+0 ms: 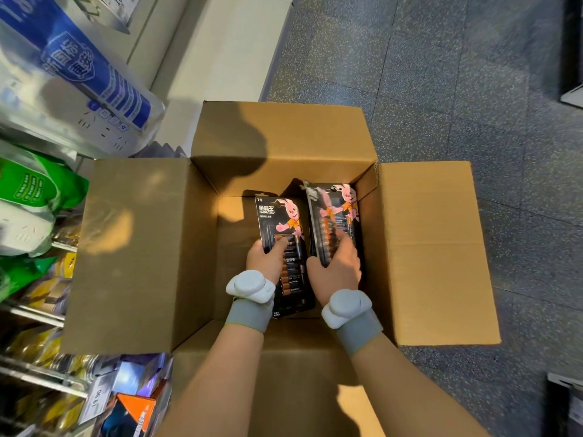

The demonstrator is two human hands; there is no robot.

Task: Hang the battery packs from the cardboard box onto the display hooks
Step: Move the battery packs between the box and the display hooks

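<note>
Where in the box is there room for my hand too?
The bare floor of the cardboard box, between its left wall and the left battery pack. The right side is crowded: the left hand and right hand grip packs there, the right battery packs beside the right wall.

Cardboard box (pixel 138 257) on floor (pixel 457 89), right of shelves (pixel 38 310); 2 battery packs inside, side by side: left pack (pixel 285 222), right pack (pixel 334 212).

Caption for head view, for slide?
Left hand grips left battery pack, right hand grips right battery pack, inside open cardboard box.
</note>
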